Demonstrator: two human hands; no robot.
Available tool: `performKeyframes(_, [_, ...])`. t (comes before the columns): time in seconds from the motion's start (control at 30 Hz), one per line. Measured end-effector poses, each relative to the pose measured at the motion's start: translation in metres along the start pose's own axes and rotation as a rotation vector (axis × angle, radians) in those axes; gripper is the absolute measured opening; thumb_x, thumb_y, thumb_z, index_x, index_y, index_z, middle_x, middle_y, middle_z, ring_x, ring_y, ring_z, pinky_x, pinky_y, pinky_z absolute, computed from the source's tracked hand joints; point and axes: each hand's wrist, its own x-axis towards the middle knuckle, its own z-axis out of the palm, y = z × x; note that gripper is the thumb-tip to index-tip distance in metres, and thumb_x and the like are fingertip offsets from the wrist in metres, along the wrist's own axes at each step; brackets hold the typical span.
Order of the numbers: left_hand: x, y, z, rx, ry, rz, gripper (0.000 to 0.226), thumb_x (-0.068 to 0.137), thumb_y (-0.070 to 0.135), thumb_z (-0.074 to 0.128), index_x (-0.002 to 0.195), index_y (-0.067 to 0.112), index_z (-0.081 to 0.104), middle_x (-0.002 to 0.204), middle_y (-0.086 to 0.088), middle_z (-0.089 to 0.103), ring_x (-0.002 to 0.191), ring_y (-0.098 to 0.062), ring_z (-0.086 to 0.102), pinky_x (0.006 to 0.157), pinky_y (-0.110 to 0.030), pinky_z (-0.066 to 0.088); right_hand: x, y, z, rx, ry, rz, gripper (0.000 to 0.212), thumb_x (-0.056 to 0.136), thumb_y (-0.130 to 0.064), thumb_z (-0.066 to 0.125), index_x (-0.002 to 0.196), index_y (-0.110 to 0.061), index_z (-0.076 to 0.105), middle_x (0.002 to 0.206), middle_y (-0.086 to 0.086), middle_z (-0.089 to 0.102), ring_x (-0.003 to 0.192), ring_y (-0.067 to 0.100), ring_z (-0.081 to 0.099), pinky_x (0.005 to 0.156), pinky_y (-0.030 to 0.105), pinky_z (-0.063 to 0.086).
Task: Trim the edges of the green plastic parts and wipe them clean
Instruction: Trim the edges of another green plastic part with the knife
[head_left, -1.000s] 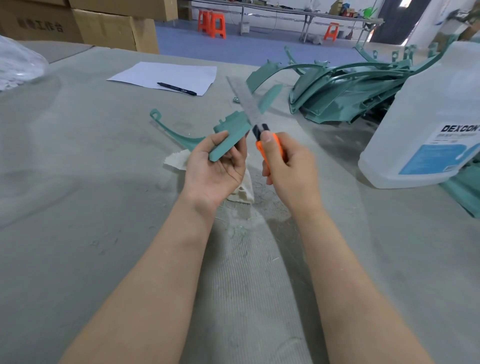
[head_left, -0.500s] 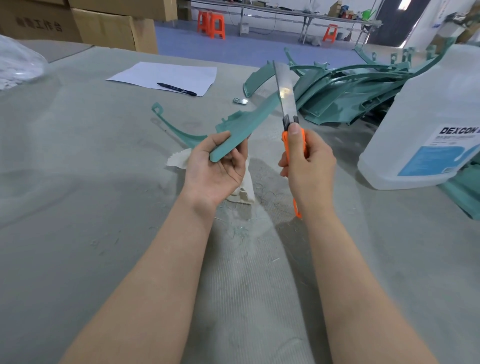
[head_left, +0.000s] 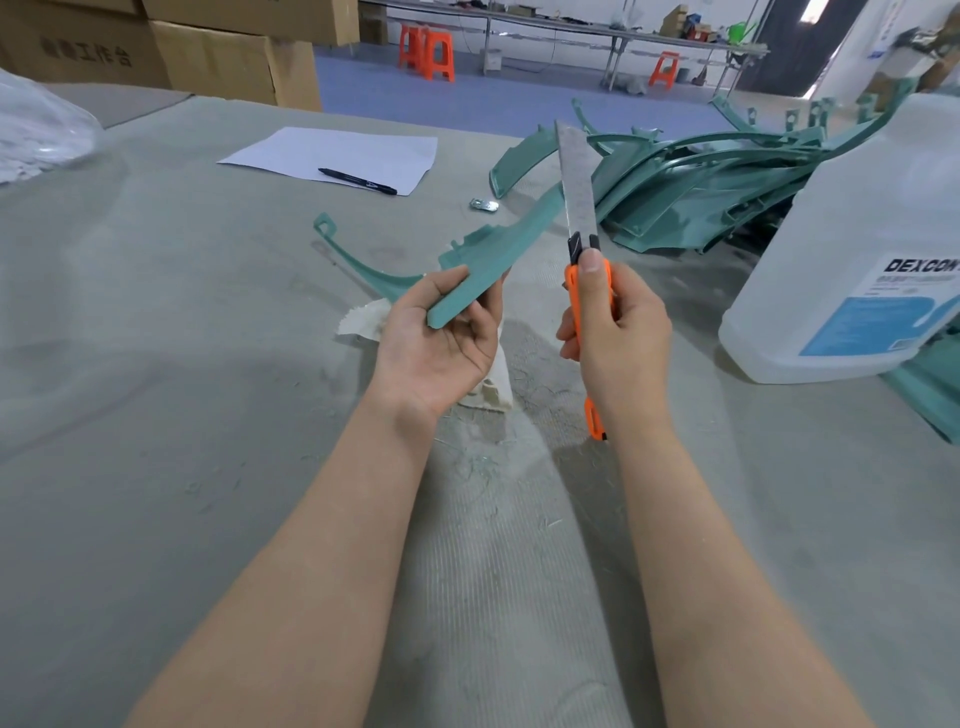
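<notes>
Holding curved green plastic part (head_left: 498, 249) in our left hand (head_left: 436, 343), fingers curled round near end. Our right hand (head_left: 618, 332) grips orange long-bladed knife (head_left: 577, 182), blade upright at part's far end. Trimming underway, we judge; wipe and green parts pile (head_left: 701, 176) remain.

The left hand (head_left: 441, 345) hides part of the cloth (head_left: 358, 323).
</notes>
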Motion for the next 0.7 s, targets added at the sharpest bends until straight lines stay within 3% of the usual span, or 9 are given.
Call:
performKeyframes(0.3, [0.0, 0.0, -0.001, -0.053, -0.017, 0.004, 0.034, 0.079, 0.003, 0.053, 0.113, 0.002, 0.057, 0.094, -0.02, 0.071, 0.063, -0.021, 0.071, 0.052, -0.011, 0.049, 0.001, -0.001, 0.0, 0.062, -0.046, 0.018, 0.035, 0.102, -0.037, 0.046, 0.076, -0.018, 0.058, 0.053, -0.005, 0.056, 0.046, 0.005, 0.052, 0.049, 0.023, 0.047])
performKeyframes(0.37, [0.0, 0.0, -0.001, -0.061, -0.027, -0.003, 0.031, 0.079, 0.002, 0.053, 0.109, -0.001, 0.058, 0.093, -0.02, 0.071, 0.064, -0.022, 0.071, 0.049, -0.012, 0.051, 0.0, -0.001, 0.0, 0.059, -0.071, 0.017, 0.033, 0.102, -0.037, 0.046, 0.078, -0.019, 0.06, 0.053, -0.005, 0.056, 0.048, 0.006, 0.053, 0.051, 0.028, 0.049])
performKeyframes(0.53, [0.001, 0.001, 0.001, -0.047, -0.002, 0.055, 0.016, 0.075, 0.004, 0.052, 0.077, -0.005, 0.065, 0.074, -0.015, 0.07, 0.059, -0.02, 0.069, 0.044, -0.015, 0.05, -0.009, -0.006, 0.014, -0.081, -0.27, -0.094, 0.026, 0.098, -0.04, 0.052, 0.08, -0.022, 0.061, 0.06, 0.011, 0.06, 0.049, 0.016, 0.054, 0.059, 0.044, 0.052])
performKeyframes(0.6, [0.002, 0.003, 0.001, -0.021, 0.029, 0.085, 0.014, 0.075, 0.005, 0.053, 0.081, -0.003, 0.062, 0.071, -0.014, 0.069, 0.056, -0.017, 0.067, 0.045, -0.013, 0.05, -0.01, -0.006, 0.016, -0.116, -0.295, -0.108, 0.029, 0.098, -0.041, 0.052, 0.08, -0.02, 0.062, 0.063, 0.016, 0.06, 0.054, 0.028, 0.056, 0.059, 0.045, 0.05])
performKeyframes(0.7, [0.004, 0.004, 0.002, -0.002, 0.06, 0.117, 0.019, 0.075, 0.005, 0.055, 0.091, -0.001, 0.06, 0.076, -0.012, 0.067, 0.059, -0.015, 0.065, 0.045, -0.014, 0.049, -0.011, -0.007, 0.015, -0.123, -0.312, -0.117, 0.03, 0.098, -0.041, 0.053, 0.083, -0.017, 0.065, 0.063, 0.015, 0.061, 0.056, 0.031, 0.057, 0.058, 0.046, 0.05])
